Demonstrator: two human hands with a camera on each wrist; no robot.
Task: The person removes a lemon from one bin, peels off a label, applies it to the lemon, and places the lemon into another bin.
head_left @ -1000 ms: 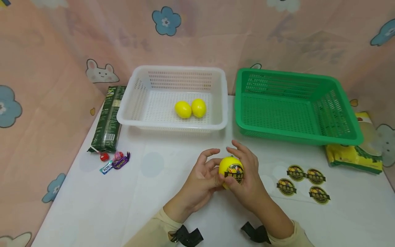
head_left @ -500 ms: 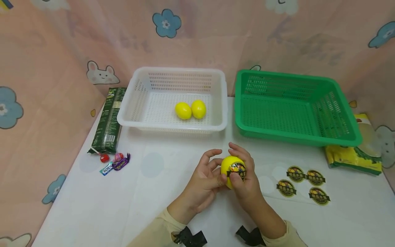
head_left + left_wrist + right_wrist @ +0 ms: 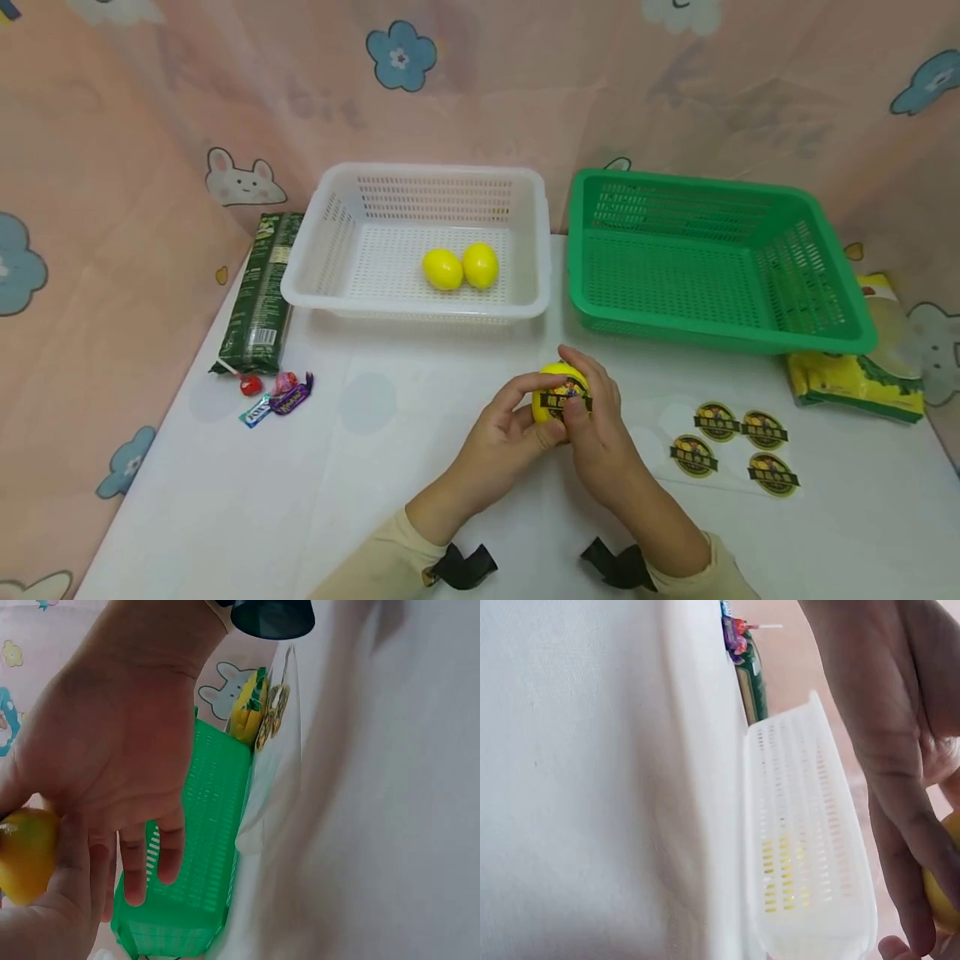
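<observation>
Both hands hold one yellow lemon [image 3: 553,377] above the front middle of the table. A round dark sticker [image 3: 557,402] with a black banner sits on the lemon's upper face. The left hand [image 3: 498,446] grips the fruit from the left, its index finger laid over the top and its thumb at the lower edge. From the right, the right hand [image 3: 606,446] holds it with its thumb pressed on the sticker. In the left wrist view the lemon [image 3: 28,855] shows at the left edge; in the right wrist view only a sliver of the lemon [image 3: 939,900] appears behind fingers.
A white basket [image 3: 416,304] holding two lemons [image 3: 461,267] stands at the back, beside a green basket [image 3: 720,333]. Several matching stickers [image 3: 765,429] lie on a clear sheet at right. Candies [image 3: 281,396] and a green packet [image 3: 258,300] lie left; a yellow packet [image 3: 855,387] lies right.
The left index finger has come down over the lemon's top. The lemon has turned slightly, showing the sticker's banner more level. The right thumb has stayed on the sticker.
</observation>
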